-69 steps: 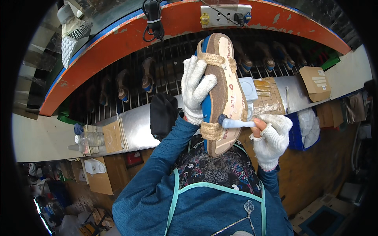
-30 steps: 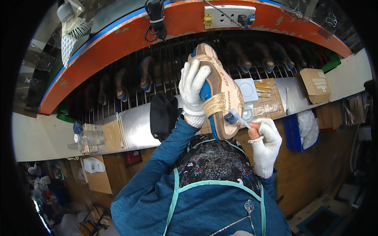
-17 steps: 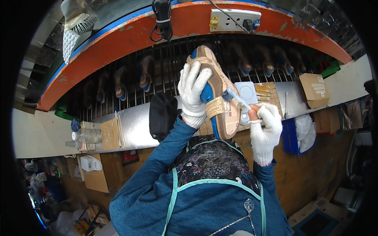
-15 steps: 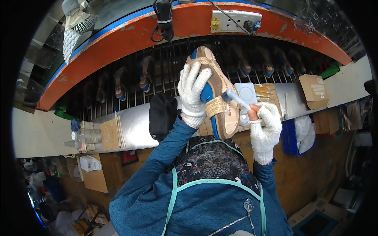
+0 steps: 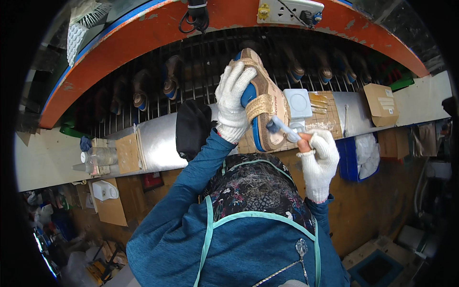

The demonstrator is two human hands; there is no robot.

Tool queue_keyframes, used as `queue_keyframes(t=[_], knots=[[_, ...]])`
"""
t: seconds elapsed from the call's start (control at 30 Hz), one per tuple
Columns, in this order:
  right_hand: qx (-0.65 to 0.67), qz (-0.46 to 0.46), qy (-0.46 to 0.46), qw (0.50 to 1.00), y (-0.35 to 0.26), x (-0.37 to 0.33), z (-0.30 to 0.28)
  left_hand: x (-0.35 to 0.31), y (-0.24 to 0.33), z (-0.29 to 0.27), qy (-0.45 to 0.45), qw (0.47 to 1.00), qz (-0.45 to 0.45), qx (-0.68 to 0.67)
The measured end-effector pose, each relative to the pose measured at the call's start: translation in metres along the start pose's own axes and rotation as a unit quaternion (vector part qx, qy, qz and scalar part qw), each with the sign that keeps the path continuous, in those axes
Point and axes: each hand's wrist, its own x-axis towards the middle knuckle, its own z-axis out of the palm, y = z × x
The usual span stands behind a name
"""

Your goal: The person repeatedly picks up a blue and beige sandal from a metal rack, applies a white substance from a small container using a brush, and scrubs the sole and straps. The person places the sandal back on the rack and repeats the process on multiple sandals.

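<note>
Gloved left hand (image 5: pixel 233 100) wrapped tight around a sandal (image 5: pixel 264 101), held up before the rack of shoes (image 5: pixel 167 86). Right hand (image 5: pixel 319 153) pinching a small brush (image 5: pixel 282 128), bristles on the footbed near the heel. Best done with short, light strokes, sandal gripped steady. Long axis running top-left to bottom-right, toe away, heel toward the chest.

Even, fairly bright light fills the middle, the rack at upper centre lies in deep shadow, straight edges bow toward the black fisheye rim, and the corners blur.
</note>
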Motion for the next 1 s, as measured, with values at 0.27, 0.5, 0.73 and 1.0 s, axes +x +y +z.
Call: queue_keyframes(t=[0.27,0.5,0.73,1.0], knots=[[-0.096,-0.147,0.068,0.982,-0.003,0.001,0.005,-0.001,0.007,0.005,0.006,0.997,-0.056,-0.049],[-0.027,-0.2,0.093,0.975,0.003,-0.004,0.004,-0.014,0.002,0.016,-0.009,0.913,-0.227,-0.337],[-0.132,-0.263,0.038,0.955,-0.003,0.006,-0.004,-0.031,-0.001,0.02,-0.024,0.72,-0.409,-0.561],[-0.158,-0.308,0.083,0.935,-0.004,0.005,-0.001,-0.016,0.014,0.007,-0.056,0.505,-0.383,-0.772]])
